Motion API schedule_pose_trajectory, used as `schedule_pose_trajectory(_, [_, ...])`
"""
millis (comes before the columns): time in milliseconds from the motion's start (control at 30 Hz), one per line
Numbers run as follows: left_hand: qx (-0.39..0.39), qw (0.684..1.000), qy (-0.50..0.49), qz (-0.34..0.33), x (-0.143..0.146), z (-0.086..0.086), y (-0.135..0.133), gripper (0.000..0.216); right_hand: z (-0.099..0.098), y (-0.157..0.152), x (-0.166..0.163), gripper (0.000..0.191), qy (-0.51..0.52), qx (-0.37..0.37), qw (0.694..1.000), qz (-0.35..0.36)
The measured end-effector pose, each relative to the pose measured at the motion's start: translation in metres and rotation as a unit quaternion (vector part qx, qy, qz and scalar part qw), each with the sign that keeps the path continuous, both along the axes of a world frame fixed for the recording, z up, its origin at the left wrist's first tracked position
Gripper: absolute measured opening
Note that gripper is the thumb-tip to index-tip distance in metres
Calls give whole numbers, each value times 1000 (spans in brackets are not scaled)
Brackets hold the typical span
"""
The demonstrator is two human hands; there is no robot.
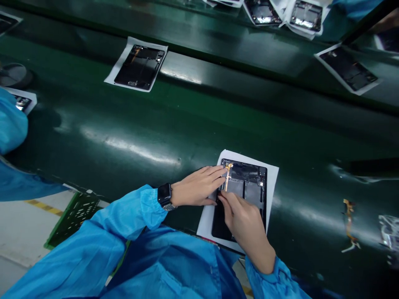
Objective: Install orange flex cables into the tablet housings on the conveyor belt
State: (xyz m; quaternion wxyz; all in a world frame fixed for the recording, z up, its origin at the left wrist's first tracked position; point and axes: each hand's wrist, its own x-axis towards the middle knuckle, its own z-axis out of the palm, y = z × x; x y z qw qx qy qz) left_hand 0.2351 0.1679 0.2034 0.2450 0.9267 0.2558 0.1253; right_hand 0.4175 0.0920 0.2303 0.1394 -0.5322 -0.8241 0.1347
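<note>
An opened dark tablet chassis (249,185) lies on a white sheet (272,176) at the near edge of a green conveyor belt (156,124). A thin orange flex strip (228,176) runs down its left part. My left hand (196,187), with a black watch on the wrist, rests flat on the chassis's left edge, fingers stretched toward the strip's top. My right hand (245,224) lies over the chassis's lower left, its fingers pressed together at the strip's lower end. Both sleeves are blue.
Another chassis on a white sheet (139,66) lies farther up the belt, one more (349,68) at the right, others at the top edge. A loose orange flex strip (349,224) and crumpled clear film (389,232) lie at right. A person's blue sleeve (11,124) shows at left.
</note>
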Motion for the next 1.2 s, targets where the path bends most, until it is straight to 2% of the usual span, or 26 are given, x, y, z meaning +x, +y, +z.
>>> schedule_pose_trajectory(167, [3,1000,3,0,-2,0,0,73,5,4,-1,21,-30,-9,999,29])
schedule_pose_trajectory(400, [11,1000,2,-3,-2,0,0,81,-1,-3,22,18,-3,6,1000,-11])
schedule_pose_trajectory(633, [9,1000,-2,-1,-1,-1,0,79,-1,-1,5,20,-36,14,999,-5])
schedule_pose_trajectory(800, [16,1000,2,0,0,-2,0,79,-3,1,3,21,-16,3,1000,-15])
schedule_pose_trajectory(867, [17,1000,0,-1,-1,-1,0,78,-4,1,14,20,-12,8,999,-36])
schedule_pose_trajectory(1000, [26,999,10,-25,-4,4,-1,64,1,-1,42,22,-20,37,990,-133])
schedule_pose_trajectory(1200, [36,996,52,-64,-5,13,-9,52,15,-2,60,21,74,86,971,-209])
